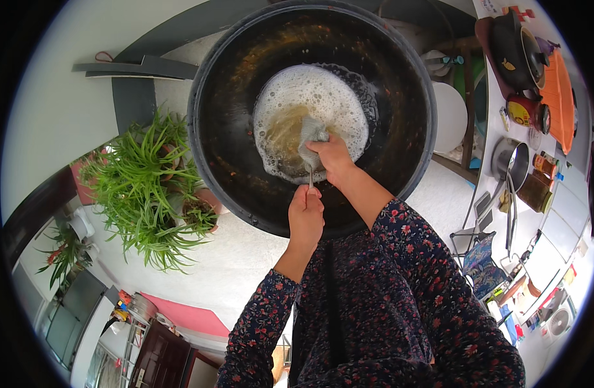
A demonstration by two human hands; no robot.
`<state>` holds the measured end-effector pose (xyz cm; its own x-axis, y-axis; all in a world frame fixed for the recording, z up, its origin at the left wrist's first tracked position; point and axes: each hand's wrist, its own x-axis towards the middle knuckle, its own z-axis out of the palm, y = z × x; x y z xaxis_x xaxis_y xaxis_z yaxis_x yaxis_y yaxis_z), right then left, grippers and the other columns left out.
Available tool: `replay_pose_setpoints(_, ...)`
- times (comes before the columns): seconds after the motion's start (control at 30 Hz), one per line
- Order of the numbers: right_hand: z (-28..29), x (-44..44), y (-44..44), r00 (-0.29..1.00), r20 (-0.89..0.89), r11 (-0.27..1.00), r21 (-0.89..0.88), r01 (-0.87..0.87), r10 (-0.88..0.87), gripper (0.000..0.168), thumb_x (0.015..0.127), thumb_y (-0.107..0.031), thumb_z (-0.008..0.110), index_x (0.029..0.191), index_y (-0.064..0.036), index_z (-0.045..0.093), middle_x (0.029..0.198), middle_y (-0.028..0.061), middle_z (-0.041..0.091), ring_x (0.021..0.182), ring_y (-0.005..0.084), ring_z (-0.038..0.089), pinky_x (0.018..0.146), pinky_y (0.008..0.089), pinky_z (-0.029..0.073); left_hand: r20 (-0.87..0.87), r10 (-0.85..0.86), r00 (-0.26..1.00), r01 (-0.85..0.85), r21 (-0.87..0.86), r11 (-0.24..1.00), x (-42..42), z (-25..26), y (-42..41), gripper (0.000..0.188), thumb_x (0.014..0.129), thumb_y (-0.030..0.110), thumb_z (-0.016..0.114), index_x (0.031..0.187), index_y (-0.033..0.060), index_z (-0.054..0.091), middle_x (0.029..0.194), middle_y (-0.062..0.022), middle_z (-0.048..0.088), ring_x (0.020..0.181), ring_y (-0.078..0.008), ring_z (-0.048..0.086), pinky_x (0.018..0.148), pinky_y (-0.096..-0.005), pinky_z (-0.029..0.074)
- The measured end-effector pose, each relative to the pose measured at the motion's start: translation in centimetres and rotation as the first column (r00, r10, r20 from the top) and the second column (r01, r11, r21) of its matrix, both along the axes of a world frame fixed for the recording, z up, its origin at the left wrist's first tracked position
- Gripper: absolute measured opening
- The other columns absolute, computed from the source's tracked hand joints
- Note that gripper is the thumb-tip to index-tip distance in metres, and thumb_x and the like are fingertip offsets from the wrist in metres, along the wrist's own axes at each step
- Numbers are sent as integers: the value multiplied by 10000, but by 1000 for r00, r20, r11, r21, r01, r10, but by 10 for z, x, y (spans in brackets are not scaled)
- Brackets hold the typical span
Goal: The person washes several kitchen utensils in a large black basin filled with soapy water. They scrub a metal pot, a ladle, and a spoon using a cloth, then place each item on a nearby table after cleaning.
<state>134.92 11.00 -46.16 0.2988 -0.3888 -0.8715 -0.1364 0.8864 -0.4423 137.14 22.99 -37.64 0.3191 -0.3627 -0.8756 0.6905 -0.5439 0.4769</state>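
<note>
A large dark basin (219, 145) is before me, with foamy, bubbly water (321, 87) in its bottom and reddish bits stuck to its inner wall. Over the near part of the foam, my right hand (333, 157) grips a grey striped cloth (312, 133) wrapped around the far part of a utensil. My left hand (306, 213) is closed around the near end of that utensil, whose thin metal handle (311, 177) shows between my hands. The cloth hides the utensil's head, so its kind cannot be told.
Potted spider plants (156, 179) stand left of the basin. Along the right runs a white counter (491, 116) holding a lidded black pot (517, 53), an orange tray (558, 102), jars and a metal saucepan (510, 162). A folding stool (483, 266) stands at the lower right.
</note>
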Motion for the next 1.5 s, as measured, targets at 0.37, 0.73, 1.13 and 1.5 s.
replay_pose_setpoints(0.37,5,2,17,981,25,967,177,186,-193,342,864,-87,682,1142,29,520,1031,126,625,890,260,635,728,431,544,67,-12,998,13,-12,1000,13,-3,-5,199,1021,195,425,857,91,469,586,76,328,455,-14,266,390,-206,223)
replay_pose_setpoints(0.73,43,0,21,998,18,979,194,63,-68,302,874,-141,685,1087,11,532,899,87,617,743,180,587,577,345,485,125,48,991,-41,-59,997,6,-22,-3,178,1025,160,395,886,85,477,622,54,414,477,-35,329,413,-200,271)
replay_pose_setpoints(1.13,45,-18,18,965,-31,952,-158,-262,260,334,880,-244,670,1055,39,644,905,88,669,791,134,618,679,281,494,236,-57,970,62,-16,998,81,-35,-15,200,976,177,518,1049,55,657,957,0,655,800,-91,569,722,-247,449)
replay_pose_setpoints(1.5,29,-23,20,867,209,892,-131,-434,452,292,876,-241,650,1012,16,673,873,56,663,769,130,607,713,285,498,30,-49,998,51,-61,997,91,-47,-17,230,983,257,556,1031,58,661,850,28,644,744,-69,562,689,-244,441)
